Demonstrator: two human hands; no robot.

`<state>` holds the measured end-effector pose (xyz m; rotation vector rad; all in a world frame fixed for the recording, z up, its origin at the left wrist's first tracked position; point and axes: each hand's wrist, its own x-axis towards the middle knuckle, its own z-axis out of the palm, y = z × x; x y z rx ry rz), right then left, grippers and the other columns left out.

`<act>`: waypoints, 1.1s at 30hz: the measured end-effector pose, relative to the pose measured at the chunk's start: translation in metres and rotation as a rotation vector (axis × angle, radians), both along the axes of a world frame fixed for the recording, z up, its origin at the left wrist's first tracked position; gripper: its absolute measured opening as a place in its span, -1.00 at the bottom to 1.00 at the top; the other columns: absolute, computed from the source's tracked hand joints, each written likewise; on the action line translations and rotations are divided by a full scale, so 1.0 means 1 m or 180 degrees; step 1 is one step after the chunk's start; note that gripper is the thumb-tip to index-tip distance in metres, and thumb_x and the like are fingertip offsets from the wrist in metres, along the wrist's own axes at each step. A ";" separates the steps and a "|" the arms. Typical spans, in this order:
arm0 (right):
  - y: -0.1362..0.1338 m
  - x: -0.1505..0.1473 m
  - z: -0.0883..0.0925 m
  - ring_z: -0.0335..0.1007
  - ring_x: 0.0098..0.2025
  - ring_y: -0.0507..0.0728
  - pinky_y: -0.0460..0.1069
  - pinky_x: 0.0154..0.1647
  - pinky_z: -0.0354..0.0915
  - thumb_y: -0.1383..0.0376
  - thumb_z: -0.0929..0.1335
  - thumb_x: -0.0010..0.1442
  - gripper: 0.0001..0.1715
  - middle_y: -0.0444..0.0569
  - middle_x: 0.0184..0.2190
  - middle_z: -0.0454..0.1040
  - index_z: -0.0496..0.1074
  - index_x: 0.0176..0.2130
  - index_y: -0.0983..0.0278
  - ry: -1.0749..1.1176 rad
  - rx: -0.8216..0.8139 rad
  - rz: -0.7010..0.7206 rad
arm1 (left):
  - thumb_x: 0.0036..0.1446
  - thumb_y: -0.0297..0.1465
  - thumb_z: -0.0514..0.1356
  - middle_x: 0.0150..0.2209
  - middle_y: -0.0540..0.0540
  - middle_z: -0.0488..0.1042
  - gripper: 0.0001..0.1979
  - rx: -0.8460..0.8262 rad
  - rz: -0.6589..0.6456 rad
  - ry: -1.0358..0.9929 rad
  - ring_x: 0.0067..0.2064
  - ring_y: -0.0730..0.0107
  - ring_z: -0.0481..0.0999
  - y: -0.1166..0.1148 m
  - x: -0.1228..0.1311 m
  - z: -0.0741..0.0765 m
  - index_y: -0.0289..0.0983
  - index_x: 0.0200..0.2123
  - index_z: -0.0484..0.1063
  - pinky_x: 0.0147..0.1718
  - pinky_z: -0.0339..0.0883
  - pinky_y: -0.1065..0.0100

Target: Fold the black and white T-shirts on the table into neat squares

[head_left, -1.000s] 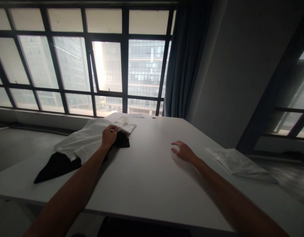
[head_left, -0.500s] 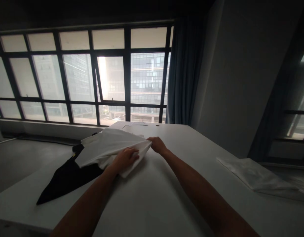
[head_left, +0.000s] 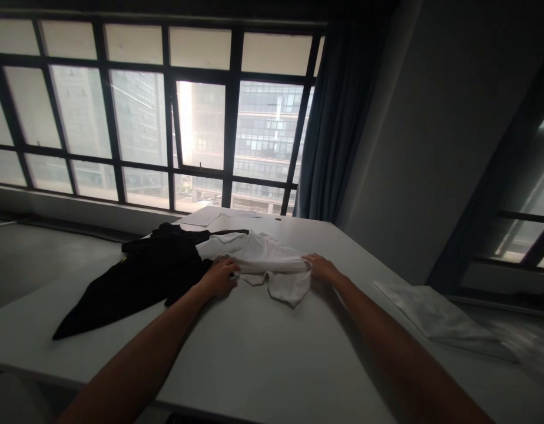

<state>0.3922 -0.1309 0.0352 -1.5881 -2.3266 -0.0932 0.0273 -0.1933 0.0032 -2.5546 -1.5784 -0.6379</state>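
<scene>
A crumpled white shirt (head_left: 265,254) lies partly bunched on the white table (head_left: 254,353), with a loose flap hanging towards me. My left hand (head_left: 221,277) is closed at its left edge, next to a black garment (head_left: 139,280). At the right edge, my right hand (head_left: 322,269) grips the fabric with bent fingers. Some fingertips of both hands are hidden by the cloth or too dark to make out. The black garment is spread to the left, and part of the shirt touches or overlaps it.
A folded white cloth (head_left: 444,318) lies near the table's right side. Sheets of paper (head_left: 201,217) rest at the far end, near a small dark round spot (head_left: 278,219). Beyond are windows and a blue curtain (head_left: 329,135).
The white shirt has moved right off much of the black garment and now lies lower and more bunched. My right hand has moved right, and my hands are farther apart. The view has tilted.
</scene>
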 end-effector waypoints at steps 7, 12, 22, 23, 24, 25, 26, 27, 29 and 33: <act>-0.018 -0.033 -0.031 0.30 0.21 0.26 0.11 0.24 0.18 0.13 0.34 0.18 -0.38 -0.03 0.30 0.27 0.37 0.22 0.12 0.0040 -0.0978 0.0716 | 0.04 -0.33 0.28 0.06 -0.18 0.46 -0.68 0.0139 0.0269 0.0265 0.17 -0.02 0.34 -0.001 -0.021 0.004 -0.18 -0.08 0.54 0.28 -0.02 0.01; -0.013 0.028 -0.036 0.25 0.25 0.24 0.07 0.25 0.15 0.26 0.22 0.31 -0.50 0.07 0.27 0.30 0.38 0.19 0.27 -0.0330 -0.0724 -0.0329 | 0.06 -0.24 0.28 0.22 -0.25 0.33 -0.57 0.0392 0.0942 0.0613 0.29 -0.05 0.19 -0.003 -0.033 0.008 -0.17 0.02 0.49 0.32 -0.36 -0.14; -0.018 0.122 -0.064 0.20 0.26 0.24 0.06 0.27 0.10 0.40 0.09 0.32 -0.46 0.24 0.20 0.35 0.40 0.15 0.45 -0.0367 -0.0223 -0.0924 | 0.00 -0.13 0.34 0.37 -0.43 0.03 -0.18 0.0985 0.1908 0.1115 0.39 -0.33 -0.20 0.018 -0.014 0.017 -0.34 0.28 0.22 0.24 -0.28 -0.27; -0.019 0.123 -0.067 0.19 0.26 0.23 0.05 0.28 0.07 0.40 0.09 0.32 -0.46 0.24 0.19 0.36 0.40 0.15 0.47 -0.0404 -0.0160 -0.0853 | -0.02 -0.14 0.36 0.39 -0.39 -0.02 -0.14 0.1085 0.1679 0.1211 0.40 -0.32 -0.25 0.024 -0.004 0.017 -0.29 0.31 0.18 0.25 -0.33 -0.26; -0.020 0.123 -0.069 0.20 0.26 0.23 0.04 0.29 0.06 0.40 0.09 0.32 -0.46 0.24 0.18 0.37 0.40 0.15 0.49 -0.0435 -0.0115 -0.0797 | -0.03 -0.15 0.37 0.41 -0.34 -0.04 -0.10 0.1092 0.1467 0.1275 0.40 -0.31 -0.25 0.031 0.005 0.017 -0.24 0.34 0.14 0.25 -0.37 -0.26; -0.022 0.123 -0.071 0.21 0.25 0.23 0.03 0.30 0.05 0.40 0.10 0.32 -0.46 0.24 0.17 0.39 0.40 0.15 0.48 -0.0453 -0.0084 -0.0754 | -0.04 -0.17 0.38 0.41 -0.31 -0.03 -0.08 0.1009 0.1321 0.1302 0.40 -0.31 -0.21 0.039 0.013 0.016 -0.19 0.35 0.11 0.25 -0.37 -0.26; -0.023 0.123 -0.072 0.22 0.24 0.22 0.03 0.30 0.04 0.39 0.11 0.31 -0.46 0.22 0.16 0.39 0.40 0.15 0.47 -0.0458 -0.0062 -0.0725 | -0.02 -0.19 0.38 0.39 -0.31 0.03 -0.10 0.0875 0.1251 0.1296 0.38 -0.31 -0.13 0.047 0.019 0.015 -0.16 0.35 0.11 0.24 -0.33 -0.26; -0.024 0.122 -0.072 0.22 0.24 0.22 0.04 0.31 0.03 0.39 0.11 0.31 -0.46 0.21 0.17 0.40 0.40 0.16 0.45 -0.0456 -0.0039 -0.0700 | 0.02 -0.22 0.35 0.35 -0.33 0.12 -0.17 0.0734 0.1248 0.1267 0.34 -0.32 0.00 0.056 0.022 0.014 -0.16 0.34 0.15 0.22 -0.25 -0.27; -0.026 0.122 -0.071 0.21 0.25 0.21 0.05 0.33 -0.01 0.38 0.11 0.32 -0.46 0.20 0.19 0.38 0.39 0.17 0.43 -0.0453 -0.0014 -0.0693 | 0.14 -0.33 0.25 0.21 -0.37 0.32 -0.42 0.0555 0.1324 0.1190 0.21 -0.27 0.24 0.070 0.024 0.015 -0.20 0.25 0.31 0.13 -0.01 -0.21; -0.027 0.123 -0.070 0.17 0.27 0.21 0.05 0.34 -0.02 0.37 0.12 0.32 -0.46 0.19 0.20 0.36 0.38 0.18 0.44 -0.0458 -0.0084 -0.0765 | 0.24 -0.54 0.01 0.01 -0.33 0.46 -0.66 0.0631 0.1386 0.1127 0.01 -0.11 0.43 0.090 0.007 0.036 -0.27 -0.09 0.55 -0.08 0.25 0.01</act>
